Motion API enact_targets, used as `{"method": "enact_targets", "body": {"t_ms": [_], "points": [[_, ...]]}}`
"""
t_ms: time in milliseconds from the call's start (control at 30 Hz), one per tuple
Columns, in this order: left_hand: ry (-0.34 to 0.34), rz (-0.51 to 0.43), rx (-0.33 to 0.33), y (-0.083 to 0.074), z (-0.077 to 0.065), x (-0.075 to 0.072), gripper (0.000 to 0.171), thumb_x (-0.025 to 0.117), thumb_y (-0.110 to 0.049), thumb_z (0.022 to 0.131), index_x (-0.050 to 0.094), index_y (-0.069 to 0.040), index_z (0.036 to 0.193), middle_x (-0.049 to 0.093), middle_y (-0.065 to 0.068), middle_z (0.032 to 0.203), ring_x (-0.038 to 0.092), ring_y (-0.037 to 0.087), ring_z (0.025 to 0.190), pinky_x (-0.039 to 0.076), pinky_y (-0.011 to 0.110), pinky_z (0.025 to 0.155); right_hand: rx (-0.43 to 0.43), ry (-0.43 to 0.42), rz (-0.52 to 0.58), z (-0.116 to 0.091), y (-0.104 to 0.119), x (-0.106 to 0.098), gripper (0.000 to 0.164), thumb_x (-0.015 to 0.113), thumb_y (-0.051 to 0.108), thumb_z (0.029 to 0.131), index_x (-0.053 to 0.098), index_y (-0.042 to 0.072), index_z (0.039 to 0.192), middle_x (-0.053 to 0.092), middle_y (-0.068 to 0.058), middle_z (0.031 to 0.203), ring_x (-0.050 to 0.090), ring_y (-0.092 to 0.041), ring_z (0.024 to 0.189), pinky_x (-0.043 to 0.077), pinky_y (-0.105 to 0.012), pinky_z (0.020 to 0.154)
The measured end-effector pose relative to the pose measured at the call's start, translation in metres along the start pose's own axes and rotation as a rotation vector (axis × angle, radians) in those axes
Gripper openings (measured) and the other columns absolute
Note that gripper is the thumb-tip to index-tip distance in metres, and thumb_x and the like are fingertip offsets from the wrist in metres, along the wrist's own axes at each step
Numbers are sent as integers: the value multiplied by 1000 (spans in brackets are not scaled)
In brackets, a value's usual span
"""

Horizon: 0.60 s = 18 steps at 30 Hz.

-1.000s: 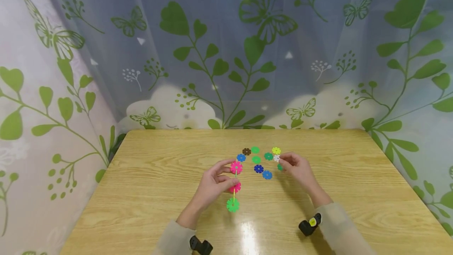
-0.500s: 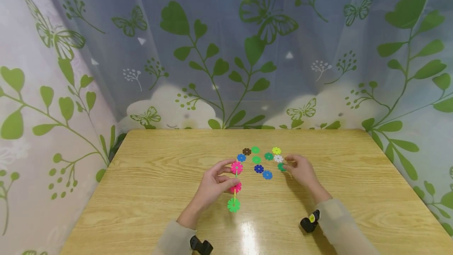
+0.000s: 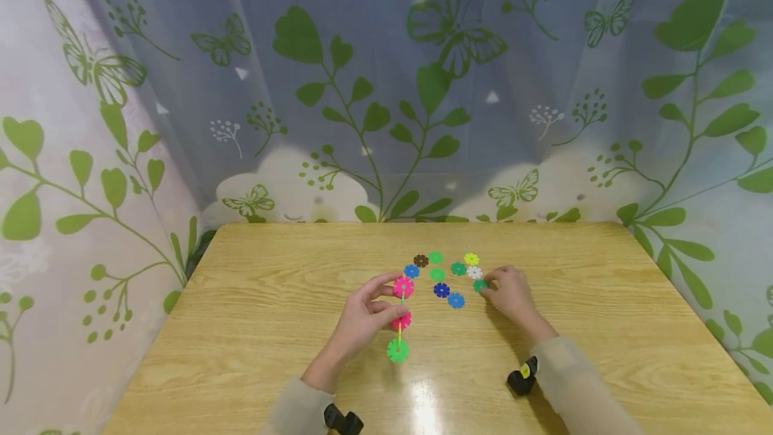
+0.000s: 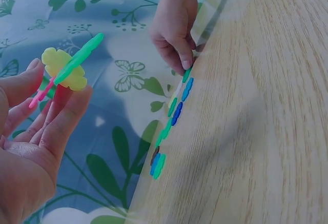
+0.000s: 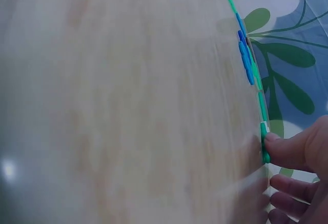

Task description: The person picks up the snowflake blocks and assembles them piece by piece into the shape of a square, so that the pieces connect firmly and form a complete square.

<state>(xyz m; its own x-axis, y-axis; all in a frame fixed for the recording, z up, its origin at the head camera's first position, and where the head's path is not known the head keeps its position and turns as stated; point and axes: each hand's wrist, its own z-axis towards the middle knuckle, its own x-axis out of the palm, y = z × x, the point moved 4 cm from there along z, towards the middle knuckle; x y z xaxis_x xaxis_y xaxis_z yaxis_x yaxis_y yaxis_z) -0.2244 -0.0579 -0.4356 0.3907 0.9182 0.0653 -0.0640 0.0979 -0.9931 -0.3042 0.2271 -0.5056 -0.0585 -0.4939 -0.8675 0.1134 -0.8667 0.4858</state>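
And now, at lower centre of the frame, the linked discs (image 3: pixel 405 320) are being pinched by the left hand (image 3: pixel 361 314), seemingly to steady their joints, while right of centre a flat-lying teal disc (image 3: pixel 480 286) is being pinched rimwise, presumably for easiest purchase, by the right hand (image 3: pixel 510 294).
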Motion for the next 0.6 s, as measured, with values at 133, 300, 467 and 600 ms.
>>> {"method": "enact_targets", "body": {"t_ms": [133,300,467,600], "points": [[-10,2,3,-1,0,0,53,64,1,86,45,-4,135,53,24,114,65,26,86,53,56,74,38,2,11,0,0,0,25,71,14,82,65,-2,100,54,-26,111,41,-42,107,37,-55,90],[-16,15,1,-1,0,0,53,64,1,86,44,-3,135,53,25,115,64,31,88,57,48,72,39,-22,46,-2,0,1,25,72,9,80,60,-1,100,58,-17,101,42,-37,100,38,-50,84],[-20,28,6,-2,0,0,53,64,0,86,45,-3,135,53,24,115,64,34,89,58,42,70,8,-42,75,-5,3,0,25,72,5,80,58,0,99,61,-14,95,47,-34,95,41,-48,81],[-14,24,15,-2,0,0,54,64,-2,87,43,-2,136,53,24,114,64,31,87,58,44,71,-5,-14,139,-6,4,0,21,69,0,81,56,1,97,61,-13,91,55,-30,88,48,-45,76]]}}
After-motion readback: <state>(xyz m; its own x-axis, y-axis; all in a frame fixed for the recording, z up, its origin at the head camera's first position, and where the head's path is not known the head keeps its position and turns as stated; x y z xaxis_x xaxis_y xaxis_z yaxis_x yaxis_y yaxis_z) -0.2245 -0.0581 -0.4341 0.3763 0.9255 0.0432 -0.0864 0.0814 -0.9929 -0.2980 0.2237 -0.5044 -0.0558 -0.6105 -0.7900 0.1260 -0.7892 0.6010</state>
